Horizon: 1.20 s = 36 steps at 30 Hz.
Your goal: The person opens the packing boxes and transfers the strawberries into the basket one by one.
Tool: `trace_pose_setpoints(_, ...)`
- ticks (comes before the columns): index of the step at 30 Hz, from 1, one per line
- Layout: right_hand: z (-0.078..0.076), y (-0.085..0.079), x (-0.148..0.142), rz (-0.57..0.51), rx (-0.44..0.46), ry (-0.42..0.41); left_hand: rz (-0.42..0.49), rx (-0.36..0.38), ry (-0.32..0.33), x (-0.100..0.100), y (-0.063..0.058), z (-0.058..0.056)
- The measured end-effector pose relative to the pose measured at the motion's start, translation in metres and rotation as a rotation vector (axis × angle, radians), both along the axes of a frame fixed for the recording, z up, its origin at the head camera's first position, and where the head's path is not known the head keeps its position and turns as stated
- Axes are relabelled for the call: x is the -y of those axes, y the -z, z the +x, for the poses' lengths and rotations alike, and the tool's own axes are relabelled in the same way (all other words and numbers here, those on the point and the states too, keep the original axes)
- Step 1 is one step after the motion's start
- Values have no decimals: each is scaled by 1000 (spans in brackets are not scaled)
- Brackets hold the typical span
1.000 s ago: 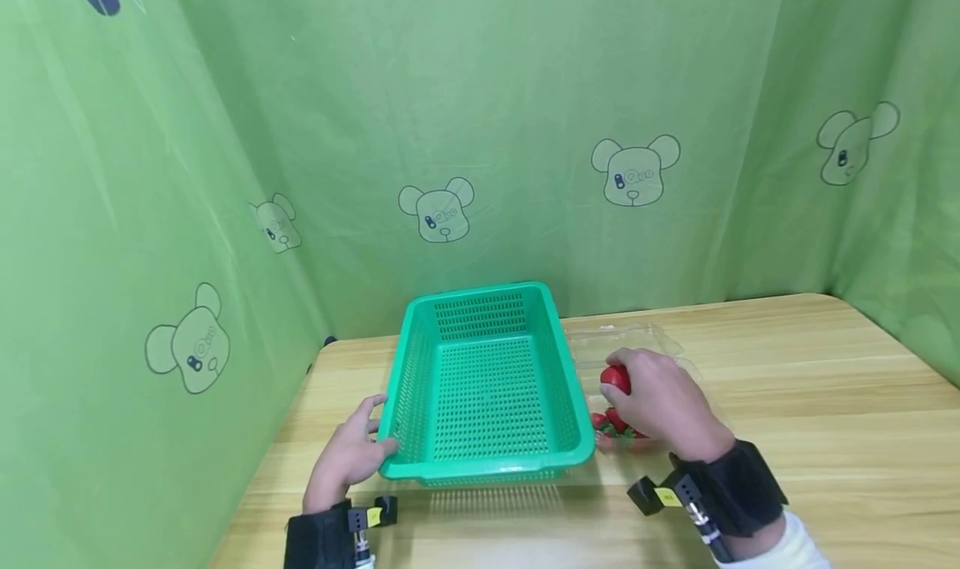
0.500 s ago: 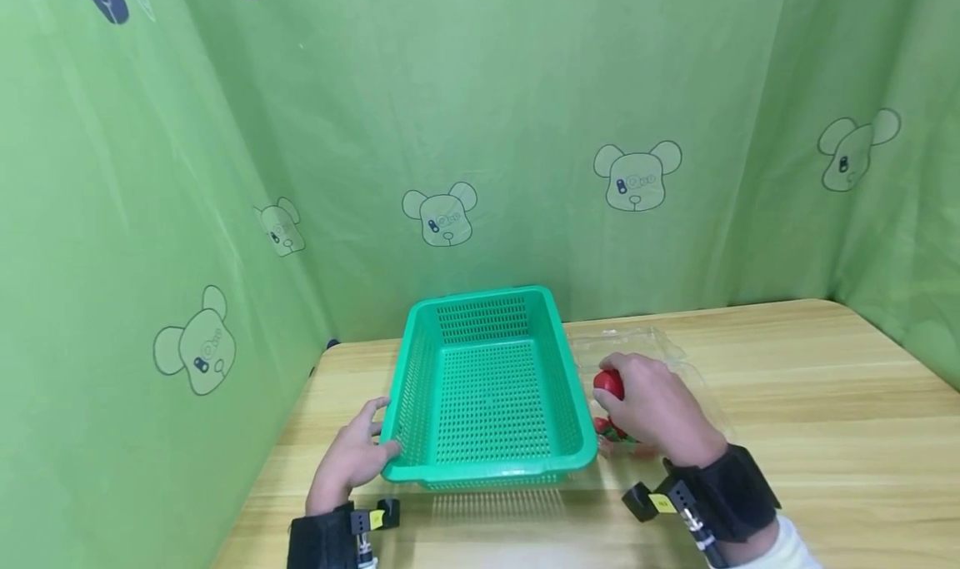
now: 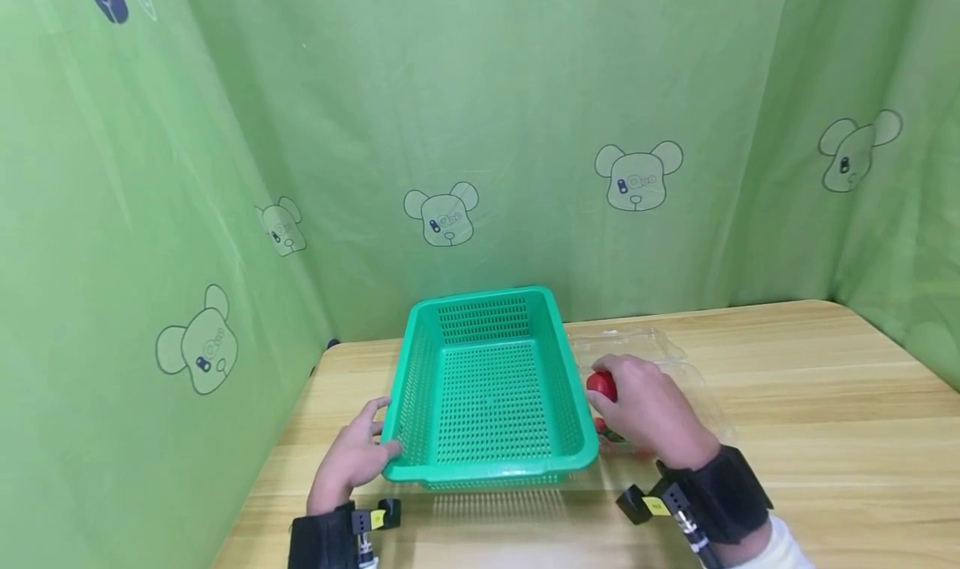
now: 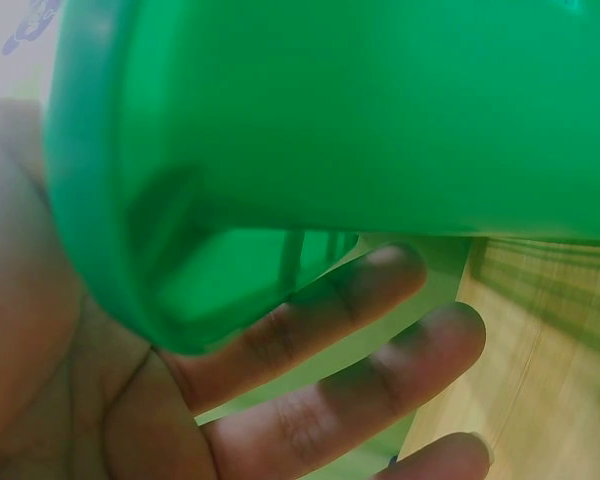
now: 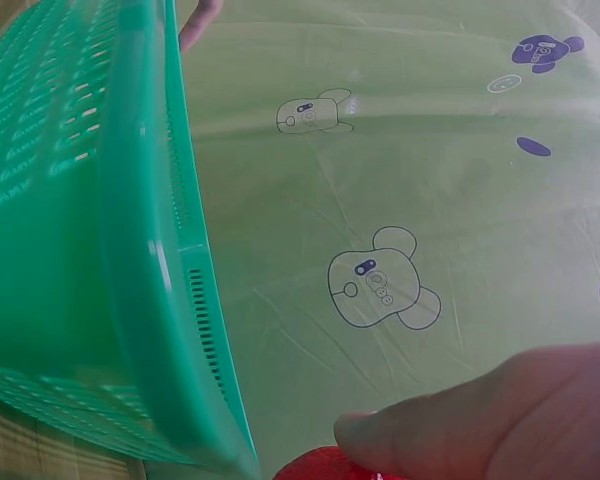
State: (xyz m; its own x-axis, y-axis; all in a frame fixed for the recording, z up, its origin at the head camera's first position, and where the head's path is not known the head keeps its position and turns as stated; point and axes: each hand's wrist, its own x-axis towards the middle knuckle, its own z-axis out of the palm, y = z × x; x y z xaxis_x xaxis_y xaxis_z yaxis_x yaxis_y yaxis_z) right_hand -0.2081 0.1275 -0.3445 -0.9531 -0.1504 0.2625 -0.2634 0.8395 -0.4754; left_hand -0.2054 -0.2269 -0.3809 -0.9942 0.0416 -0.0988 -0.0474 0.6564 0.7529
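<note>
A green plastic basket (image 3: 487,470) with perforated sides stands in the middle of the table. At its near left corner, my left hand (image 3: 351,461) holds the rim, thumb over the top and fingers along the outside. The left wrist view shows these fingers (image 4: 340,410) spread beneath the rim. My right hand (image 3: 651,406) pinches a red strawberry (image 3: 601,385) just right of the basket. In the right wrist view only the top of that strawberry (image 5: 325,466) shows under the thumb. Below the hand, more strawberries (image 3: 611,434) with green leaves lie in a clear container, partly hidden.
The clear plastic container (image 3: 693,386) has its lid (image 3: 630,346) folded back toward the curtain. A green curtain (image 3: 517,136) with bear prints hangs behind and left of the wooden table (image 3: 817,402). Beyond the container, bare wood extends to the right.
My right hand has moved slightly left with the strawberry, toward the basket's right rim. The left hand keeps its place at the basket. The head view has shifted a little.
</note>
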Motion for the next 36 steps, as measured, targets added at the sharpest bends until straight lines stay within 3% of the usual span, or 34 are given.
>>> trace_pose_setpoints(36,-3,1,25,-10,21,-48,8,3,-7,1,1,-3)
